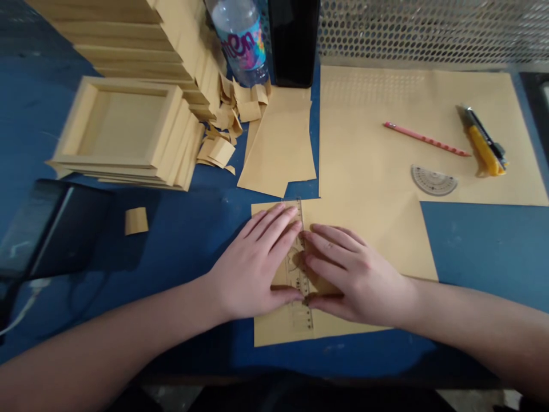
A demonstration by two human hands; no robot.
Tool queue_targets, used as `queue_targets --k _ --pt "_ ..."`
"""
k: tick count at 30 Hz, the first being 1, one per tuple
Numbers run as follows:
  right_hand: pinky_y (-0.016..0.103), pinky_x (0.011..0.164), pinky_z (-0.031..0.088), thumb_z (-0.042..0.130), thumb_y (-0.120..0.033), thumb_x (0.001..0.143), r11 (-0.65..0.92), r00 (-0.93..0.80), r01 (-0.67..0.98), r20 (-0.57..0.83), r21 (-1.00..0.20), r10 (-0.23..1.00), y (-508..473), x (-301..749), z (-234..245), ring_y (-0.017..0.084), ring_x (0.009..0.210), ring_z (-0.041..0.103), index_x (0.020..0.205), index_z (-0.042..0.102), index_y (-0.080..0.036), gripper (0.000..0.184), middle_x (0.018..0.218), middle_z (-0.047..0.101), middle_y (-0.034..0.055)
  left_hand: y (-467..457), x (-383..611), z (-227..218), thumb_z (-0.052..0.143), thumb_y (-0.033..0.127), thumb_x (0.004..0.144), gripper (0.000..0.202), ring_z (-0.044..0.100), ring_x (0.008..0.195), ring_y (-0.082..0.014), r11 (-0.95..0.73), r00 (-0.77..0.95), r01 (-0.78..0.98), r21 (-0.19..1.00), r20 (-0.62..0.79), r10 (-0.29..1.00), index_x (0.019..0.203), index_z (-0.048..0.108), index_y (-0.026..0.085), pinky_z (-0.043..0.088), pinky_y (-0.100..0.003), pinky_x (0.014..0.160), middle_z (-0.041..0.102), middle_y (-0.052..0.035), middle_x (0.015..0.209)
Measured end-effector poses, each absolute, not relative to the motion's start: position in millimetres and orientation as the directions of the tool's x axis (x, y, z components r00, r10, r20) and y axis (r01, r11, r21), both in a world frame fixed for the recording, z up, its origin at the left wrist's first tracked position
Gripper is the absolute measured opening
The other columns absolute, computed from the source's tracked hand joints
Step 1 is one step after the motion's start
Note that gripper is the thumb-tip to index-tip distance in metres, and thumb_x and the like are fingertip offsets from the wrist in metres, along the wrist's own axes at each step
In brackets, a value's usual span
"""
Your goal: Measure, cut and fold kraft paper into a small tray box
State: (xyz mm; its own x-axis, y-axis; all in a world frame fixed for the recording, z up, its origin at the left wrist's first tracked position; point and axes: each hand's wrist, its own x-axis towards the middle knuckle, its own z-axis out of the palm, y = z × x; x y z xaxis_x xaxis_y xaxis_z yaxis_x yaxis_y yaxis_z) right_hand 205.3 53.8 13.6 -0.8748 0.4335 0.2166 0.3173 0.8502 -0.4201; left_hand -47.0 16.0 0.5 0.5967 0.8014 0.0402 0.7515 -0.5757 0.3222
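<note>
A sheet of tan card (377,234) lies flat on the blue table in front of me. Across its left part runs a clear plastic ruler (302,317), nearly upright in the view. My left hand (257,263) presses on the ruler with fingers spread and the thumb near its lower half. On the other side, my right hand (355,272) rests on the card with its fingers stretched out, their tips at the ruler's right edge. The two thumbs almost meet. Part of the ruler is hidden under my left fingers.
Folded card trays (171,154) are stacked at left, beside a taller card stack (141,34) and paper scraps (221,150). A bottle (244,51) and black phone (294,43) stand behind. On another card sheet (355,114) lie a pencil (426,139), protractor (434,180) and yellow cutter (484,146).
</note>
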Motion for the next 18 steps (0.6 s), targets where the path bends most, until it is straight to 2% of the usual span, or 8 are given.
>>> queue_targets --k 3,11,18 --pt "0.06 0.115 0.052 0.066 -0.053 0.098 0.856 -0.878 0.303 0.226 -0.418 0.421 53.4 205.3 13.5 0.043 0.141 0.055 0.122 0.071 -0.005 0.053 0.142 0.063 0.0279 15.9 -47.1 0.9 0.075 0.07 0.082 0.107 0.03 0.159 -0.0462 -0.58 0.6 0.75 0.317 0.043 0.799 0.156 0.042 0.0 0.031 -0.064 0.128 0.037 -0.03 0.167" --pt "0.061 0.114 0.052 0.067 -0.06 0.097 0.854 -0.879 0.324 0.206 -0.406 0.431 52.3 205.6 9.6 0.043 0.143 0.053 0.119 0.072 -0.009 0.056 0.146 0.06 0.0272 15.1 -48.0 -0.7 0.077 0.065 0.082 0.106 0.027 0.16 -0.0448 -0.557 0.588 0.75 0.357 0.028 0.809 0.16 0.036 0.007 0.028 -0.063 0.13 0.035 -0.0266 0.169" --pt "0.059 0.114 0.052 0.068 -0.06 0.096 0.865 -0.881 0.322 0.213 -0.384 0.423 52.7 205.0 9.7 0.043 0.141 0.055 0.116 0.072 -0.009 0.054 0.144 0.062 0.026 15.8 -47.1 0.7 0.08 0.064 0.08 0.108 0.028 0.159 -0.0458 -0.584 0.606 0.746 0.319 0.039 0.795 0.157 0.04 -0.001 0.031 -0.063 0.129 0.035 -0.0305 0.168"
